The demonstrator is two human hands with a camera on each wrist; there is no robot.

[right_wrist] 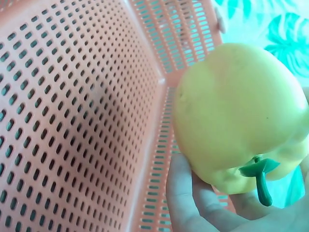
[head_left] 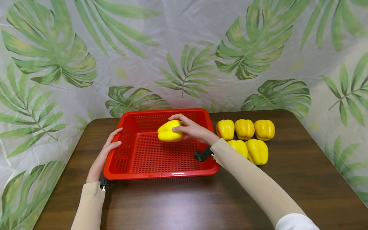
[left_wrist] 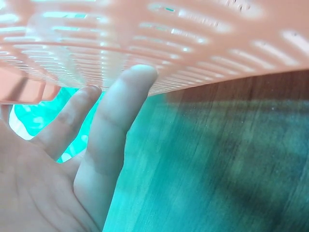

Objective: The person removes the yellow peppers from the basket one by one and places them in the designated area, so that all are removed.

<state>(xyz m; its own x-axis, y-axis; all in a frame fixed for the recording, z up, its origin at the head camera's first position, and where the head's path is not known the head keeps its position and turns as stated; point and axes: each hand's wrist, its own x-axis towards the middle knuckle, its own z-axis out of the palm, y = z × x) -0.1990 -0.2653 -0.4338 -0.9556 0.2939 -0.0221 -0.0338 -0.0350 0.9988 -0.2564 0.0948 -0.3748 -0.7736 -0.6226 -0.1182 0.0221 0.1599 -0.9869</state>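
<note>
My right hand [head_left: 189, 128] grips a yellow bell pepper [head_left: 169, 131] above the floor of a red plastic basket [head_left: 161, 175]. The right wrist view shows the pepper's green stem [right_wrist: 260, 179] pointing toward the palm, with fingers [right_wrist: 181, 193] curled around its side. At the basket's left side, my left hand [head_left: 107, 148] holds the rim, two digits reaching over its edge. From the left wrist, other fingers [left_wrist: 118, 106] lie against the slotted outer wall [left_wrist: 203, 34]. The basket floor below the pepper is bare mesh.
Right of the basket, several more yellow bell peppers [head_left: 257, 152] stand in two close rows on the dark wooden table [head_left: 184, 204]. A leaf-patterned cloth [head_left: 184, 64] hangs behind the table's back edge. My right forearm passes over the basket's right rim, partly covering one pepper.
</note>
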